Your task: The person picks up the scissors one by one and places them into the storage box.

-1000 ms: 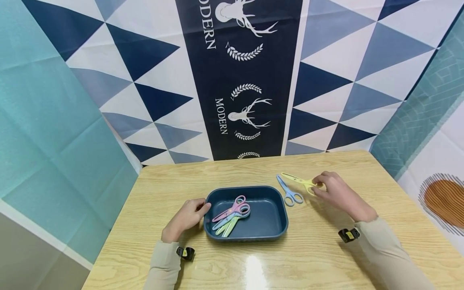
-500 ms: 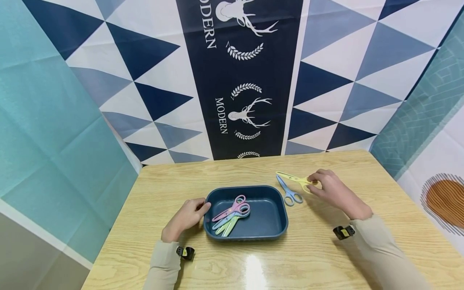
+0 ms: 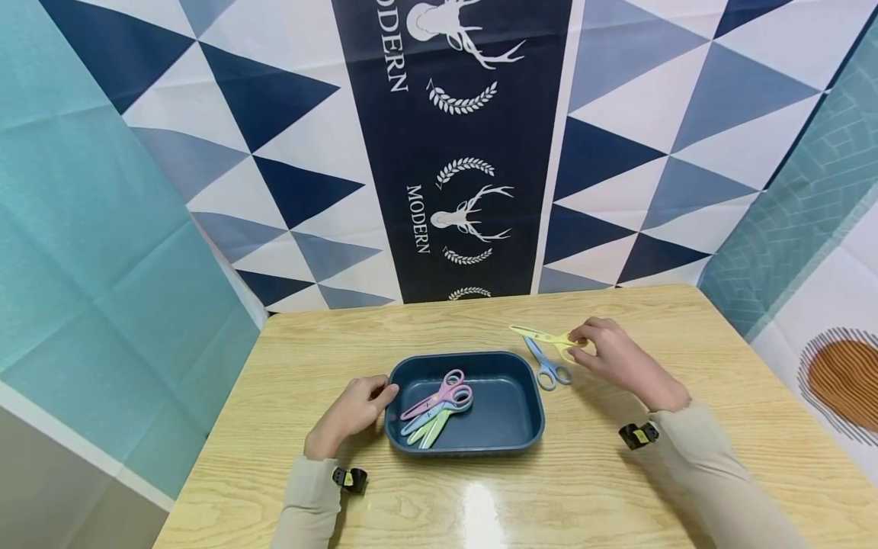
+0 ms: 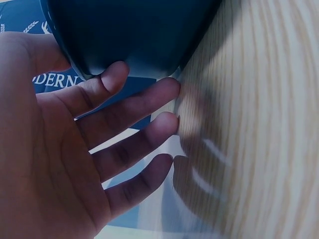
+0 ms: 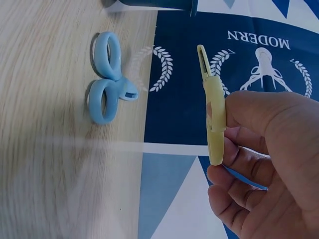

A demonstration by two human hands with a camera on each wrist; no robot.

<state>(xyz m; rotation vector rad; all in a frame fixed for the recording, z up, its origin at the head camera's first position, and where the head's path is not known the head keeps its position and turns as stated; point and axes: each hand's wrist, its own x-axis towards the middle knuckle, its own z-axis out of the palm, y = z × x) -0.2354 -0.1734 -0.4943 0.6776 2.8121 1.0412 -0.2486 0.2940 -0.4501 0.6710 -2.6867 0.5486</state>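
Note:
A dark blue tray (image 3: 506, 412) sits mid-table. My left hand (image 3: 352, 417) holds it at its left end; in the left wrist view the index finger (image 4: 115, 77) is against its outer wall, the thumb at its edge and the other fingers spread below. Pink scissors (image 3: 432, 402), light blue scissors (image 3: 424, 421) and green scissors (image 3: 435, 431) overlap in the tray's left half. My right hand (image 3: 620, 364) pinches yellow scissors (image 3: 538, 335) by the handles, raised off the table, blades pointing left. Another pair of blue scissors (image 3: 546, 370) lies right of the tray, its tip overlapped by the yellow blades.
The wooden table (image 3: 384, 503) ends at a patterned cloth backdrop (image 3: 466, 152) close behind the tray. A teal cloth wall (image 3: 123, 252) stands on the left, and another patterned cloth (image 3: 823, 305) hangs at the right.
My right hand has moved left with the yellow scissors, whose blades have come over the blue scissors' tip. My left hand and the tray have stayed in place.

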